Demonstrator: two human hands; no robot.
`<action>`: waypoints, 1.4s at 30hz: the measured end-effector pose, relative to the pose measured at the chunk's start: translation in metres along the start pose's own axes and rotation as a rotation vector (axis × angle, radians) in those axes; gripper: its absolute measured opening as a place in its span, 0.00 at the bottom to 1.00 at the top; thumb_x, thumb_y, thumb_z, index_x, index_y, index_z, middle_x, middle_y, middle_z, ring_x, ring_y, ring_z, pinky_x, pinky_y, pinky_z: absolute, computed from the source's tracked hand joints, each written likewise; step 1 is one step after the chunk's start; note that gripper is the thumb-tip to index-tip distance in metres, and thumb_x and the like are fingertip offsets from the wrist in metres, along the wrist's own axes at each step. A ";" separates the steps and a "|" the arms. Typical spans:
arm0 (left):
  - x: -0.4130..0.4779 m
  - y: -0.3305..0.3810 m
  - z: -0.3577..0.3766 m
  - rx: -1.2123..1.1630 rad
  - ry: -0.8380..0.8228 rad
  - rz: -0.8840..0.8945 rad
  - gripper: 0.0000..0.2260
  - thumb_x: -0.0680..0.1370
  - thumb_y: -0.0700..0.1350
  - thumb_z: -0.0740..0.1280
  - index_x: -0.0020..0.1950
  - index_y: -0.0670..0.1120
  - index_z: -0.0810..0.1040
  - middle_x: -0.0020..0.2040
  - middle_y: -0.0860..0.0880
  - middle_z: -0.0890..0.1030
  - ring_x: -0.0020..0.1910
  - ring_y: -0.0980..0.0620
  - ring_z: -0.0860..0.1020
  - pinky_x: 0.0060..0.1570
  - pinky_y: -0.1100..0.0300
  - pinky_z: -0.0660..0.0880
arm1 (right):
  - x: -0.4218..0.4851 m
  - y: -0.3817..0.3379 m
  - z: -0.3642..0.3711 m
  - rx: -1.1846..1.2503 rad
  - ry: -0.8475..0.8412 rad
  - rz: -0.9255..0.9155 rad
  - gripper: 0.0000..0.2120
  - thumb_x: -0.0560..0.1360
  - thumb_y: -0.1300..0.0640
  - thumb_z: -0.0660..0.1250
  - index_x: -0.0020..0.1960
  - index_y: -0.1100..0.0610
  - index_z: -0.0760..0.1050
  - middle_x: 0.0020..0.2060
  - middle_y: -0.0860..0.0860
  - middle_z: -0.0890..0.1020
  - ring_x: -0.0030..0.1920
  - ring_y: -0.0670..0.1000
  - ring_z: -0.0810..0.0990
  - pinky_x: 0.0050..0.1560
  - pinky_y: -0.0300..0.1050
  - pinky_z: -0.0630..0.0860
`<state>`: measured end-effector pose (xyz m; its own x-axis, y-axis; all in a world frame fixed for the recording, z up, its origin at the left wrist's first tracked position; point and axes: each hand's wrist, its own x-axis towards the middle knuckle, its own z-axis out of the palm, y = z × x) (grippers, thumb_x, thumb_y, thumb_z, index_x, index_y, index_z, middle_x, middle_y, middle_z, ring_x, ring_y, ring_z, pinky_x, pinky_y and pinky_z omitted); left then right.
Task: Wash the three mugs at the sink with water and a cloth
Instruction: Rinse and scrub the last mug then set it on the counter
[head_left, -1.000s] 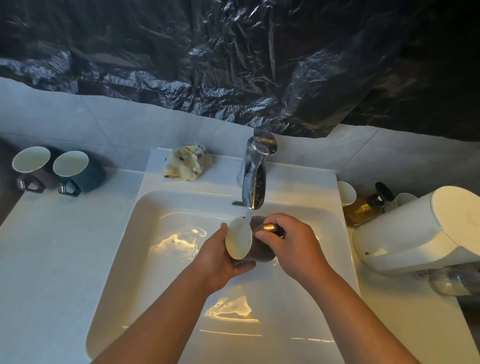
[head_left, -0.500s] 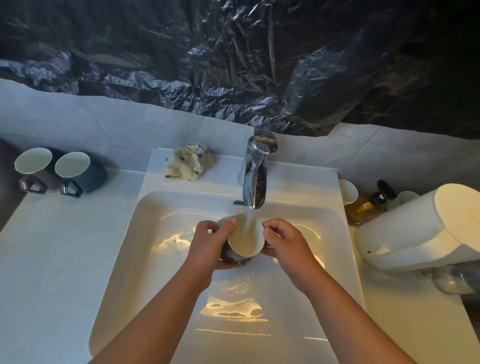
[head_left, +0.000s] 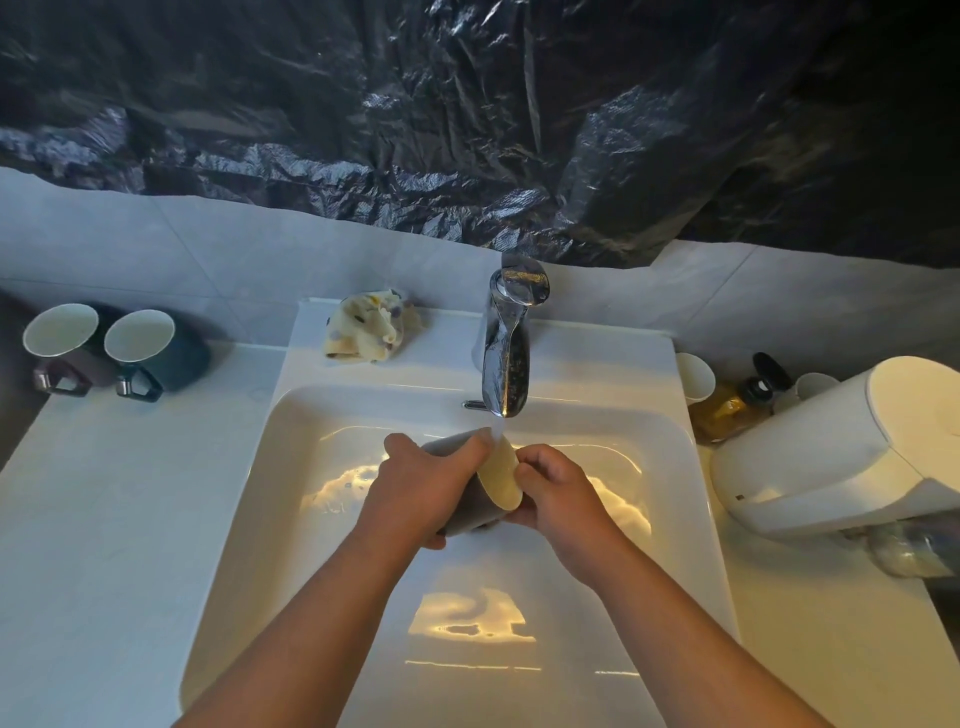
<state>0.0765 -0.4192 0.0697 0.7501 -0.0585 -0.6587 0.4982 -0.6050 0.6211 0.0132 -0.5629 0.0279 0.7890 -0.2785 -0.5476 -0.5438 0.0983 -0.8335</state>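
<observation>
Background, head view: black plastic sheeting (head_left: 467, 130) was hung over a pale tiled wall, with a white worktop (head_left: 104, 519) set below it.
Sink: a white sink (head_left: 654, 467) was let into the worktop; water was being run from the chrome tap (head_left: 506, 353).
Grey mug: the grey mug (head_left: 470, 506) was held tipped on its side under the stream, over the middle of the basin. Its long axis was laid roughly left to right, with the cream mouth turned toward the right.
Left hand: the left hand (head_left: 421, 488) was wrapped round the mug's body.
Right hand: the right hand (head_left: 558, 493) was curled at the rim, which was pinched by its fingers.
Cloth: the cloth (head_left: 371, 332) was left bunched on the sink's back ledge, beyond the hands and to the left of the tap. The left hand was judged the nearer for fetching it.
Other mugs: two mugs (head_left: 62, 332) (head_left: 143, 338) were stood side by side at the worktop's far left.
Right side: a white appliance (head_left: 831, 452) and an amber bottle (head_left: 727, 410) were seen.
Writing: no brand or label could be read.
</observation>
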 end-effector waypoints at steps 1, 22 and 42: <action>0.001 0.000 -0.001 0.033 0.001 0.008 0.40 0.66 0.75 0.67 0.63 0.48 0.61 0.60 0.45 0.75 0.51 0.43 0.80 0.31 0.56 0.83 | 0.000 0.001 0.001 0.017 -0.001 0.010 0.08 0.82 0.60 0.59 0.51 0.56 0.78 0.52 0.60 0.82 0.53 0.59 0.83 0.53 0.57 0.83; 0.010 -0.015 0.003 -0.334 -0.184 -0.060 0.24 0.76 0.65 0.64 0.62 0.49 0.72 0.57 0.47 0.77 0.54 0.44 0.78 0.41 0.47 0.84 | -0.003 -0.017 -0.004 0.169 -0.043 0.391 0.24 0.79 0.38 0.57 0.60 0.55 0.78 0.53 0.59 0.82 0.49 0.61 0.85 0.45 0.53 0.83; 0.021 -0.023 0.032 -0.689 -0.431 -0.223 0.21 0.77 0.64 0.64 0.61 0.50 0.76 0.58 0.38 0.79 0.56 0.39 0.80 0.52 0.43 0.82 | -0.022 -0.014 -0.022 -0.031 0.166 0.010 0.09 0.75 0.55 0.70 0.38 0.57 0.76 0.45 0.61 0.81 0.51 0.59 0.81 0.55 0.54 0.82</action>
<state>0.0670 -0.4316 0.0280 0.4407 -0.3776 -0.8144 0.8739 -0.0269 0.4853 -0.0034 -0.5788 0.0531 0.7267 -0.4323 -0.5339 -0.5621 0.0727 -0.8239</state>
